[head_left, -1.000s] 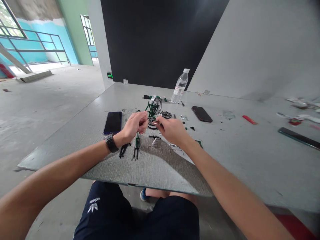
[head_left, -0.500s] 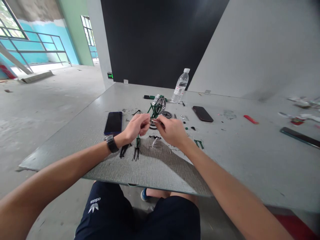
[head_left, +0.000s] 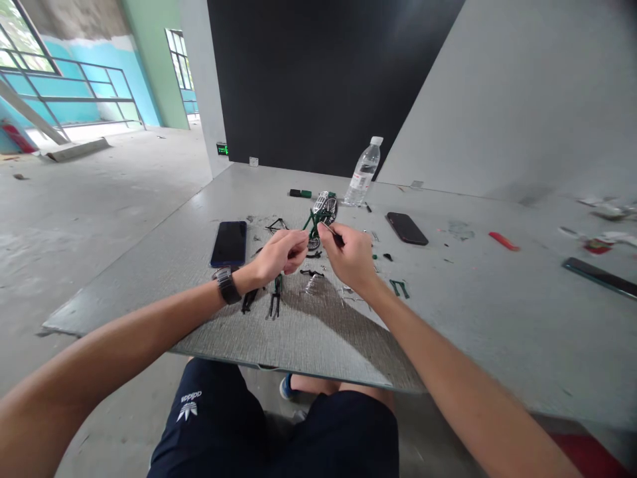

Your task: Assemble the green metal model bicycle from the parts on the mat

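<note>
A small green model bicycle (head_left: pixel 313 218) with a silver rear rack stands tilted just beyond my hands. My left hand (head_left: pixel 281 253), with a dark watch on the wrist, has its fingers pinched at the near left of the bicycle; the exact grip point is hidden. My right hand (head_left: pixel 352 255) is closed around a slim tool (head_left: pixel 328 230) with a metallic shaft and a dark part. Its tip is close to the bicycle frame. Below the hands lie a green and black fork part (head_left: pixel 275 297), a dark handlebar-like part (head_left: pixel 312 273) and a silver part (head_left: pixel 312 285).
A phone (head_left: pixel 229 243) lies left of my hands, another phone (head_left: pixel 407 228) right. A water bottle (head_left: pixel 363 172) stands behind. Green parts (head_left: pixel 399 288) and a red object (head_left: pixel 503 241) lie right. A dark slab (head_left: pixel 602 275) is farther right. The table's front edge is above my knees.
My two hands have drawn slightly apart. The bicycle has shifted a little to the right, and my right hand now covers the loose wheel. The view has swung slightly.
</note>
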`<action>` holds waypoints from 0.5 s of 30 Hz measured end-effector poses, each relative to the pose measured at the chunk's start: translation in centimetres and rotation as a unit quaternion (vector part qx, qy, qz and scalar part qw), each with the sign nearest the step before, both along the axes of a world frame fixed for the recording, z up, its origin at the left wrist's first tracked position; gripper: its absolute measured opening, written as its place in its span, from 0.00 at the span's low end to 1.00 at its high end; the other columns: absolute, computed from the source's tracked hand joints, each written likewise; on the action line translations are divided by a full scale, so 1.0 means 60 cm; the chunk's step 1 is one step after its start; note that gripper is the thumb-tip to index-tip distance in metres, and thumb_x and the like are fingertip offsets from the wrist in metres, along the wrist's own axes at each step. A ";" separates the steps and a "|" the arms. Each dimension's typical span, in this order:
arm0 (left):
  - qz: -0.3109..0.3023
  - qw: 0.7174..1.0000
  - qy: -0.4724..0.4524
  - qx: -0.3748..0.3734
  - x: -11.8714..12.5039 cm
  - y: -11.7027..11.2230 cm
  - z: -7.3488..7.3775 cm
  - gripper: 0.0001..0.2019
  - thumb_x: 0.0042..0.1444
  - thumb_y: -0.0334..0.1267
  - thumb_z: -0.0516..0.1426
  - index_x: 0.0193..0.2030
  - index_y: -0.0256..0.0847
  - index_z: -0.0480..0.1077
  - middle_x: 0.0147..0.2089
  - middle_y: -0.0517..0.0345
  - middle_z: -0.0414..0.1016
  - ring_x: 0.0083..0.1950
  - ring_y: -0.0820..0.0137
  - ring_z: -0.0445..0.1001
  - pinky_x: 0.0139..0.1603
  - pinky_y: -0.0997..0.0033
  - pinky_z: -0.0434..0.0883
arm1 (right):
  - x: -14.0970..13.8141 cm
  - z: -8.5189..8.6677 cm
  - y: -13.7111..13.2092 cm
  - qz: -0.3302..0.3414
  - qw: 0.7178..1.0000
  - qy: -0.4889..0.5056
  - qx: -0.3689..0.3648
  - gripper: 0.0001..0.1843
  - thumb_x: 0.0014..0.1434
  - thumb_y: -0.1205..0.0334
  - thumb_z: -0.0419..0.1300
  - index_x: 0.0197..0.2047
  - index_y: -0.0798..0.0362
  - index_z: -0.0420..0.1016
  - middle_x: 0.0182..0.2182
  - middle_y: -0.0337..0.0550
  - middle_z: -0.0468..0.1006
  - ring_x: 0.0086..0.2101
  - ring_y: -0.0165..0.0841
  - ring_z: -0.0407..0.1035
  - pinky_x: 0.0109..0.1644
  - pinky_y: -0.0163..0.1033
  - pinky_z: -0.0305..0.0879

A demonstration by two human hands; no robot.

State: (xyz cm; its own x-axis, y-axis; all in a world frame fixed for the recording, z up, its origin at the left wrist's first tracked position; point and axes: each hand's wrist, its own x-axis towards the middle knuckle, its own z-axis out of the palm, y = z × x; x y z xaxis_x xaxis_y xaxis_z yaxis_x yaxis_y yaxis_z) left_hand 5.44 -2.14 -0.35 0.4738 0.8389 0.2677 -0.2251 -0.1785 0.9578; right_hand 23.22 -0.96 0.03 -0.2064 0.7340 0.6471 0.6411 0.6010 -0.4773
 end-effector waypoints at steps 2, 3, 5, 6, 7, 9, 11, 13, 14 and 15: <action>0.000 1.000 -0.001 -0.001 0.000 0.000 -0.001 0.23 0.68 0.41 0.47 0.20 0.44 0.53 0.14 0.67 0.52 0.16 0.78 0.49 0.19 0.74 0.53 | -0.001 0.001 -0.001 -0.011 1.000 0.000 -0.003 0.25 0.70 0.44 0.52 0.25 0.48 0.56 0.17 0.31 0.55 0.20 0.28 0.50 0.28 0.39 0.49; -0.001 1.000 -0.003 -0.002 0.000 0.000 -0.002 0.23 0.68 0.41 0.47 0.20 0.44 0.53 0.14 0.67 0.52 0.16 0.78 0.49 0.19 0.74 0.53 | 0.000 0.002 -0.001 -0.017 1.000 -0.004 -0.005 0.23 0.70 0.44 0.52 0.27 0.48 0.58 0.17 0.30 0.56 0.19 0.28 0.51 0.29 0.39 0.50; -0.003 1.000 -0.006 -0.003 -0.001 0.000 -0.002 0.23 0.68 0.41 0.47 0.20 0.44 0.52 0.14 0.68 0.51 0.17 0.78 0.48 0.19 0.75 0.53 | 0.001 0.003 0.000 -0.032 0.999 -0.015 -0.002 0.19 0.70 0.44 0.52 0.31 0.47 0.62 0.17 0.31 0.59 0.19 0.29 0.53 0.29 0.40 0.50; -0.006 1.000 -0.008 -0.003 -0.001 0.000 -0.002 0.23 0.68 0.42 0.47 0.20 0.44 0.52 0.14 0.68 0.51 0.17 0.78 0.48 0.19 0.75 0.53 | 0.003 0.004 0.001 -0.042 0.999 -0.022 0.002 0.19 0.70 0.45 0.51 0.32 0.47 0.63 0.18 0.31 0.61 0.20 0.29 0.54 0.29 0.40 0.50; -0.008 1.000 -0.009 -0.001 -0.001 0.000 -0.001 0.22 0.68 0.42 0.47 0.20 0.44 0.53 0.14 0.68 0.52 0.17 0.78 0.49 0.19 0.75 0.52 | 0.004 0.004 0.003 -0.053 0.998 -0.028 0.007 0.18 0.70 0.45 0.50 0.33 0.47 0.64 0.18 0.32 0.62 0.20 0.30 0.55 0.30 0.40 0.50; -0.011 1.000 -0.016 -0.001 -0.001 -0.001 0.002 0.22 0.68 0.42 0.48 0.21 0.44 0.53 0.15 0.68 0.51 0.17 0.78 0.48 0.19 0.75 0.52 | 0.007 0.005 0.006 -0.074 0.996 -0.040 0.013 0.18 0.71 0.47 0.49 0.32 0.47 0.65 0.18 0.34 0.64 0.20 0.31 0.55 0.30 0.41 0.49; -0.008 1.000 -0.026 -0.003 -0.001 -0.003 0.005 0.21 0.68 0.42 0.48 0.21 0.44 0.53 0.15 0.69 0.51 0.17 0.78 0.48 0.19 0.75 0.51 | 0.010 0.004 0.009 -0.085 0.995 -0.050 0.014 0.18 0.71 0.49 0.49 0.31 0.47 0.65 0.18 0.36 0.64 0.20 0.32 0.56 0.30 0.42 0.48; 0.000 0.999 -0.033 -0.003 -0.001 -0.004 0.008 0.21 0.67 0.43 0.48 0.21 0.44 0.53 0.14 0.69 0.50 0.17 0.78 0.47 0.19 0.74 0.51 | 0.012 0.002 0.013 -0.082 0.995 -0.056 0.010 0.19 0.71 0.49 0.48 0.30 0.47 0.65 0.18 0.37 0.64 0.20 0.32 0.56 0.30 0.42 0.47; 0.003 0.999 -0.034 -0.003 -0.002 -0.004 0.008 0.21 0.67 0.43 0.49 0.21 0.44 0.53 0.14 0.69 0.50 0.17 0.78 0.47 0.19 0.74 0.51 | 0.013 0.001 0.014 -0.076 0.995 -0.057 0.007 0.20 0.71 0.48 0.48 0.30 0.47 0.65 0.18 0.37 0.64 0.20 0.33 0.56 0.30 0.42 0.47; 0.007 0.999 -0.036 -0.004 -0.002 -0.004 0.008 0.21 0.67 0.44 0.49 0.21 0.44 0.53 0.14 0.69 0.50 0.17 0.78 0.47 0.19 0.74 0.51 | 0.014 0.000 0.016 -0.069 0.996 -0.056 0.005 0.20 0.72 0.48 0.47 0.30 0.47 0.65 0.18 0.37 0.64 0.20 0.33 0.56 0.30 0.42 0.47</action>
